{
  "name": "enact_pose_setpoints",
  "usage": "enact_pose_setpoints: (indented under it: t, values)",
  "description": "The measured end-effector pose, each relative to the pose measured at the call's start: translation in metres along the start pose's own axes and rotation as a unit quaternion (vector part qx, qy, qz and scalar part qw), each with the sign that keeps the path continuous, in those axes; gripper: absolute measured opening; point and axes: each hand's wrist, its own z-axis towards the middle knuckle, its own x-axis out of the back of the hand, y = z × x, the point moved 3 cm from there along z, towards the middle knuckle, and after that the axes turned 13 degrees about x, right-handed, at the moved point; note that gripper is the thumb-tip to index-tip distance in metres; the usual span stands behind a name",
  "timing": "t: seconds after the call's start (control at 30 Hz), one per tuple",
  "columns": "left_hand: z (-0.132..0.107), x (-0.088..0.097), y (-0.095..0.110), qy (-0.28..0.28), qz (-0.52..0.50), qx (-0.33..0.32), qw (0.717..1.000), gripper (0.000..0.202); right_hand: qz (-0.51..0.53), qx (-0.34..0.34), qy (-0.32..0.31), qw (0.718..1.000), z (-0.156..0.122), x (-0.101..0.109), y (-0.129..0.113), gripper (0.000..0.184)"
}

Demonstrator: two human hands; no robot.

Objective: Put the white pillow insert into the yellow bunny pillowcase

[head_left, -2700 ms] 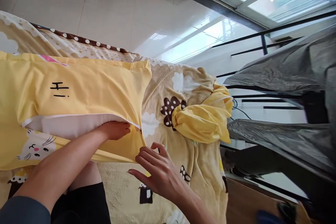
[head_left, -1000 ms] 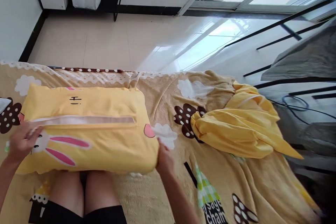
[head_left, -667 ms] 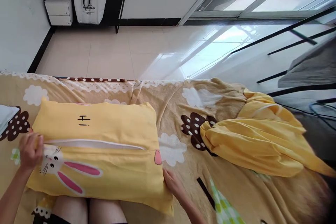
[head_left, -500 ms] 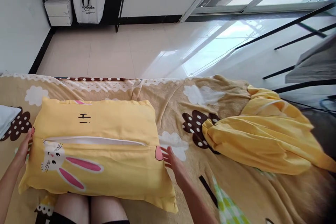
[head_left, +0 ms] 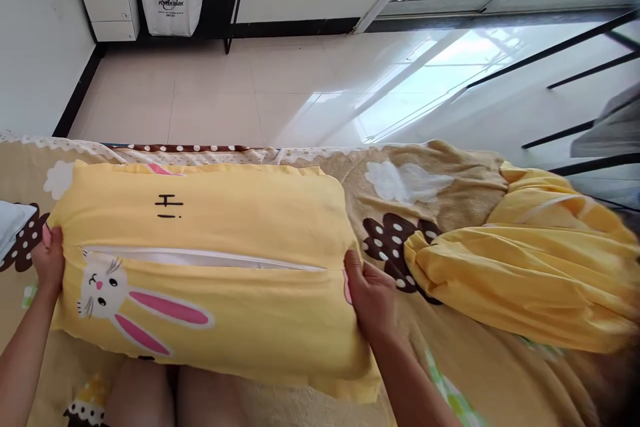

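A stuffed yellow pillow [head_left: 260,220] with a rabbit print and the letters "Hi" lies across in front of me, just above my knees. Along its middle runs an open slit [head_left: 200,259] that shows white inside. My left hand [head_left: 50,257] grips the pillow's left end, with the thumb on top. At the right end my right hand [head_left: 373,293] is closed around the edge, thumb up, its other fingers mostly hidden. The pillow's near edge hangs over the bare legs [head_left: 145,390].
A crumpled yellow cloth [head_left: 530,280] lies to the right on the patterned tan blanket [head_left: 330,167]. White fabric [head_left: 15,223] shows at the left edge. Beyond the bed stand a white tote bag [head_left: 173,3], white boxes [head_left: 111,13] and a black metal frame [head_left: 555,47].
Both hands have closed on the pillow's ends; the right one was open beside it before. The pillow appears larger, raised and pulled wider toward the right. The view has shifted slightly.
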Motion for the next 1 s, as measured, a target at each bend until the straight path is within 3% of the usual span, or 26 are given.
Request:
enact_pose_setpoints:
  t: [0.07, 0.13, 0.2, 0.27, 0.33, 0.4, 0.47, 0.53, 0.6, 0.7, 0.8, 0.9, 1.0]
  values:
    - [0.017, -0.02, -0.011, -0.058, 0.114, -0.069, 0.989, 0.04, -0.072, -0.007, -0.1, 0.992, 0.013, -0.01, 0.014, 0.052]
    - [0.03, -0.031, -0.013, -0.086, 0.174, -0.099, 0.976, 0.035, -0.139, -0.042, -0.179, 0.973, 0.025, -0.018, 0.02, 0.036]
    - [0.026, -0.037, 0.01, -0.042, 0.161, -0.181, 0.969, 0.04, -0.203, -0.033, -0.163, 0.965, 0.032, -0.027, 0.005, 0.032]
    - [-0.003, -0.052, 0.053, -0.003, 0.117, -0.32, 0.94, 0.051, -0.231, 0.076, -0.079, 0.967, 0.031, -0.052, -0.041, 0.044]
    - [-0.049, -0.084, 0.097, -0.066, 0.095, -0.443, 0.889, 0.052, -0.211, 0.257, -0.035, 0.943, 0.018, -0.1, -0.106, 0.046]
    - [-0.087, -0.124, 0.126, -0.146, 0.14, -0.496, 0.844, 0.051, -0.17, 0.384, -0.119, 0.9, 0.001, -0.161, -0.161, 0.044]
    - [-0.099, -0.155, 0.132, -0.189, 0.213, -0.499, 0.818, 0.049, -0.162, 0.441, -0.214, 0.856, -0.003, -0.205, -0.185, 0.043]
    - [-0.079, -0.167, 0.12, -0.165, 0.268, -0.451, 0.835, 0.05, -0.193, 0.415, -0.226, 0.86, 0.012, -0.212, -0.17, 0.045]
    - [-0.042, -0.163, 0.101, -0.117, 0.297, -0.378, 0.869, 0.055, -0.255, 0.34, -0.172, 0.889, 0.039, -0.189, -0.128, 0.049]
    - [-0.002, -0.157, 0.076, -0.095, 0.306, -0.299, 0.899, 0.06, -0.318, 0.268, -0.097, 0.904, 0.066, -0.148, -0.063, 0.052]
    - [0.003, -0.163, 0.066, -0.085, 0.272, -0.285, 0.915, 0.061, -0.322, 0.264, -0.054, 0.908, 0.067, -0.142, -0.031, 0.053]
    - [-0.005, -0.172, 0.061, -0.067, 0.224, -0.303, 0.924, 0.06, -0.303, 0.283, -0.012, 0.91, 0.058, -0.157, -0.024, 0.055]
    - [-0.007, -0.179, 0.055, -0.035, 0.195, -0.331, 0.923, 0.062, -0.298, 0.285, -0.008, 0.911, 0.053, -0.169, -0.018, 0.058]
